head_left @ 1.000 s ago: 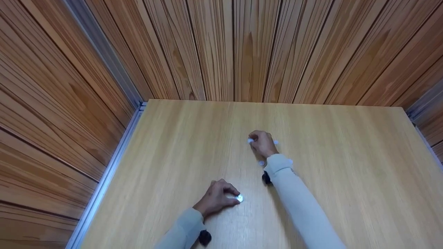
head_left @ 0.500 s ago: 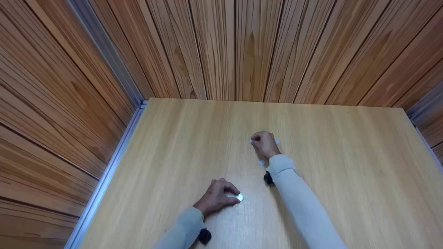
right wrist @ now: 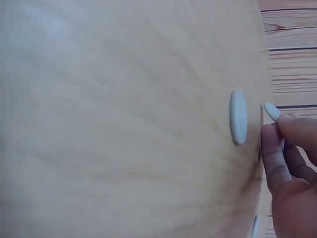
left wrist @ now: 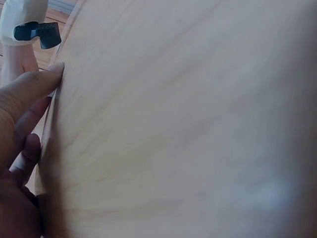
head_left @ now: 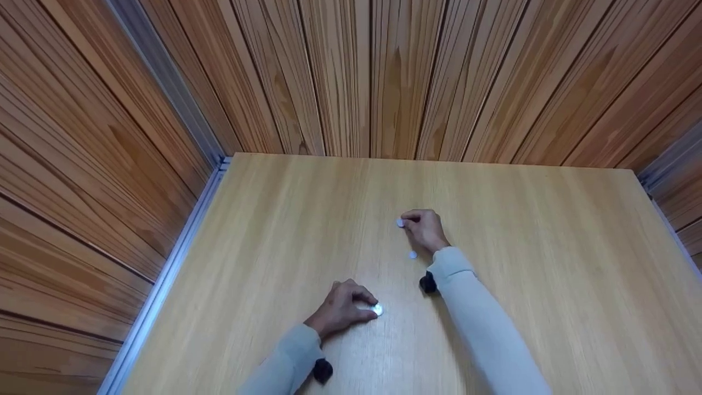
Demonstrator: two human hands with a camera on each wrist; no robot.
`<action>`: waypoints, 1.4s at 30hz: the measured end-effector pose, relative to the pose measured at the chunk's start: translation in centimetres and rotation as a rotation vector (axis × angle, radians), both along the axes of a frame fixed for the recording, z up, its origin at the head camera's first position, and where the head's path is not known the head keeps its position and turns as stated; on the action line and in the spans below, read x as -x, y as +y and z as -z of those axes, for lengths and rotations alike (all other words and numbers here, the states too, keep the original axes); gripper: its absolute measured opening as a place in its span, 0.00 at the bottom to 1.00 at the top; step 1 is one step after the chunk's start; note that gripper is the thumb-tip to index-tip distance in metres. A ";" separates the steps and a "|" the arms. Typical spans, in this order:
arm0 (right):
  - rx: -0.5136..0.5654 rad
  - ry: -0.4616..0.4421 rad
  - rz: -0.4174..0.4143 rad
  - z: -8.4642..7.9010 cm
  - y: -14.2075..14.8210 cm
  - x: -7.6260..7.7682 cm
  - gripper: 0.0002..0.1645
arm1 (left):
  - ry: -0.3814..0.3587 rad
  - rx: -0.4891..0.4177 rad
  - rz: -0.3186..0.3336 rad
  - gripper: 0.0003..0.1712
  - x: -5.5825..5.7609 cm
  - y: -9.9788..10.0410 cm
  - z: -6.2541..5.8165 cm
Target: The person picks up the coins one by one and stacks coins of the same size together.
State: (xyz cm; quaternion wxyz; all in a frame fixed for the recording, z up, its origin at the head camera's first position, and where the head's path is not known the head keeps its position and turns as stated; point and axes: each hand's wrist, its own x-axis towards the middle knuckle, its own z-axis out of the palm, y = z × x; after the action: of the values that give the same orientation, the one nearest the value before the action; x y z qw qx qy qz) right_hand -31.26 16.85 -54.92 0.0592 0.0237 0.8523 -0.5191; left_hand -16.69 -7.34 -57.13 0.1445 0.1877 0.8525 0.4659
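Observation:
My left hand (head_left: 341,310) rests low over the table, thumb and index finger pinching a small, shiny white disc (head_left: 377,310) at its edge. Farther forward and to the right, my right hand (head_left: 425,228) pinches another white disc (head_left: 400,223) between thumb and index finger. In the right wrist view that held disc (right wrist: 272,112) stands tilted at the fingertips. A third white disc (head_left: 413,254) lies flat on the wood just nearer than my right hand. The left wrist view shows the left fingers (left wrist: 29,91) close to the tabletop, their disc hidden.
The wooden table (head_left: 285,219) is bounded by plank walls (head_left: 395,82) behind and at the left, with a metal rail (head_left: 164,285) along the left edge. Another white disc (right wrist: 255,226) shows at the lower edge of the right wrist view.
My right hand has shifted slightly right, and white discs seen earlier beside it and its sleeve are now hidden in the head view. The left hand stays nearly still with its disc.

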 end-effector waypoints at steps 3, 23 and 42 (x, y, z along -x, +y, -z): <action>0.032 -0.025 0.019 0.0 0.2 -0.3 0.12 | -0.004 -0.003 -0.001 0.09 0.0 0.0 0.0; 0.183 -0.089 0.056 -0.7 1.0 -3.6 0.12 | 0.000 0.009 -0.006 0.11 -0.3 -0.1 0.1; 0.200 -0.025 0.001 -1.7 2.2 -8.3 0.12 | -0.053 -0.004 0.001 0.11 0.2 0.0 -0.2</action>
State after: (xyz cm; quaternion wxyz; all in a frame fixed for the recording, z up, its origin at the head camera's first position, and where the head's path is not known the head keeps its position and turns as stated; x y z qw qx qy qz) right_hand -22.97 19.01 -53.25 0.0717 0.0244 0.7953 -0.6014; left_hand -16.85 -7.29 -56.97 0.1673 0.1761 0.8474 0.4721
